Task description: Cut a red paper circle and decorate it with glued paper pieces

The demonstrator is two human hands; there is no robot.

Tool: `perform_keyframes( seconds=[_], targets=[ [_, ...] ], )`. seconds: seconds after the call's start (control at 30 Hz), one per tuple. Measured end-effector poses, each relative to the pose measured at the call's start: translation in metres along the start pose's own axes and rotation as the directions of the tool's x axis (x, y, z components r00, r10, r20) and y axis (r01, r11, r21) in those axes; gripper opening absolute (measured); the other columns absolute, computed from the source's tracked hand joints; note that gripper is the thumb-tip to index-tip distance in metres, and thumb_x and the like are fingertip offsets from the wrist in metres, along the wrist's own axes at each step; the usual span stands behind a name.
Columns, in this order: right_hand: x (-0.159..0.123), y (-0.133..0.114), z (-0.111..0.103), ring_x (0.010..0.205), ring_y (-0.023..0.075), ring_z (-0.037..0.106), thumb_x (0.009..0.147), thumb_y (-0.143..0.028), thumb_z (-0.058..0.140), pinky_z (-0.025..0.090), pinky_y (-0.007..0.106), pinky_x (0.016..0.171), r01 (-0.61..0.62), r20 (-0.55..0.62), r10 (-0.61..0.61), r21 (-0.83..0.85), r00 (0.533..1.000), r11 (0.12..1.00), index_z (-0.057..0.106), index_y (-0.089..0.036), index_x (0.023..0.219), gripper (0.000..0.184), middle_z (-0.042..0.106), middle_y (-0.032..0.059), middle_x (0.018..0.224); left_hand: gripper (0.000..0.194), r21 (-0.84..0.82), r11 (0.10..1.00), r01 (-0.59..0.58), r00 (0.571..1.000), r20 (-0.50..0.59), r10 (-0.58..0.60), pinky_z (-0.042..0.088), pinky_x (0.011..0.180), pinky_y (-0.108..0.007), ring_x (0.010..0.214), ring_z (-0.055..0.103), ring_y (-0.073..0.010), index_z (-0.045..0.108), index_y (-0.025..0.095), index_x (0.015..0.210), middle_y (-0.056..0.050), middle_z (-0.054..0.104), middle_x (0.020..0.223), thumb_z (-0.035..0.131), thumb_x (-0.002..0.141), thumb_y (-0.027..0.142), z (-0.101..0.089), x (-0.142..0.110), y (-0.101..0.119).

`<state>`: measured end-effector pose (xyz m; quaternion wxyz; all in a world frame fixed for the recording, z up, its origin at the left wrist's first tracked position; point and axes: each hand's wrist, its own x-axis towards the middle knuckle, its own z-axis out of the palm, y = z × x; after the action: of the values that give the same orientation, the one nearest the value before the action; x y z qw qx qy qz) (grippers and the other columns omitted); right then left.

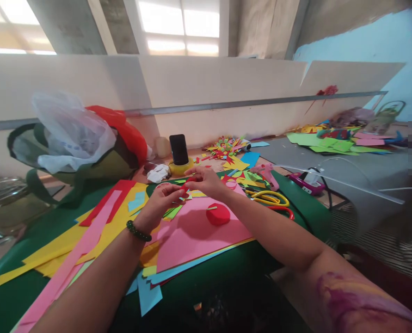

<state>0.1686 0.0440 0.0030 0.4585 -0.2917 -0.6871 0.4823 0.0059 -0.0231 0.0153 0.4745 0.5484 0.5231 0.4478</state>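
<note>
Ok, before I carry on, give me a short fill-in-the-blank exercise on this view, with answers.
1. The left hand and right hand hold a small piece coloured ____.
2. The beaded bracelet is worn on the person's ____ wrist.
3. The red disc lies on a large sheet coloured ____.
4. In the picture, the glue gun lies to the ____ of the phone.

Missing words: red; left; pink; right.

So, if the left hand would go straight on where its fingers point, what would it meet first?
Beyond the small red piece at its fingertips, the left hand would probably meet the right hand; the depth between them is unclear.
</note>
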Motion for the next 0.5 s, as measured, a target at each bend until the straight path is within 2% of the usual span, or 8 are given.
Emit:
perform_keyframes(
  seconds=[0.3,0.37,0.43,0.47,0.5],
  targets=[
    [0.001,0.003,0.003,0.067,0.012,0.065,0.073,-0.014,0.072,0.051,0.023,0.063,0.027,0.035,-0.025,-0.07,0.999,0.997,0.062,-0.015,0.1,0.029,0.065,-0.0035,0.069,0.048,0.085,0.994,-0.064,0.997,-0.026,0.067,0.05,0.064,-0.027,0.068,0.06,-0.016,0.067,0.017,0.067,-0.004,0.066,0.073,0.079,0.05,0.06,0.002,-0.001,0.002],
    [-0.001,-0.003,0.003,0.073,0.0145,0.066,0.078,-0.02,0.071,0.051,0.025,0.066,0.03,0.033,-0.025,-0.161,0.999,0.987,0.062,-0.014,0.107,0.031,0.067,-0.0003,0.075,0.047,0.086,0.993,-0.079,0.996,-0.037,0.082,0.049,0.064,-0.027,0.066,0.058,-0.0148,0.067,0.017,0.067,-0.002,0.064,0.071,0.08,0.049,0.059,0.001,0.0,0.001],
    [-0.009,-0.018,0.001,0.082,0.0187,0.067,0.084,-0.028,0.068,0.051,0.028,0.072,0.032,0.025,-0.024,-0.396,0.999,0.918,0.061,-0.013,0.115,0.036,0.07,0.0045,0.083,0.047,0.091,0.992,-0.091,0.994,-0.049,0.095,0.049,0.062,-0.026,0.063,0.056,-0.0134,0.067,0.017,0.067,-0.001,0.062,0.069,0.08,0.05,0.059,0.0,0.001,0.001],
    [-0.016,-0.029,-0.001,0.088,0.0212,0.067,0.086,-0.031,0.066,0.05,0.03,0.075,0.035,0.029,-0.022,-0.55,0.999,0.834,0.06,-0.013,0.119,0.038,0.071,0.007,0.087,0.047,0.09,0.992,-0.092,0.994,-0.057,0.097,0.048,0.062,-0.026,0.062,0.055,-0.0129,0.067,0.017,0.067,-0.001,0.061,0.068,0.08,0.05,0.058,-0.001,0.002,0.001],
    [-0.023,-0.041,-0.006,0.091,0.0241,0.067,0.089,-0.031,0.062,0.049,0.033,0.077,0.023,0.021,-0.012,-0.706,1.0,0.708,0.061,-0.014,0.121,0.036,0.072,0.0093,0.09,0.046,0.085,0.993,-0.088,0.994,-0.064,0.093,0.047,0.061,-0.026,0.061,0.054,-0.0124,0.066,0.017,0.066,0.0,0.06,0.067,0.08,0.05,0.058,-0.001,0.002,0.001]
  ],
)
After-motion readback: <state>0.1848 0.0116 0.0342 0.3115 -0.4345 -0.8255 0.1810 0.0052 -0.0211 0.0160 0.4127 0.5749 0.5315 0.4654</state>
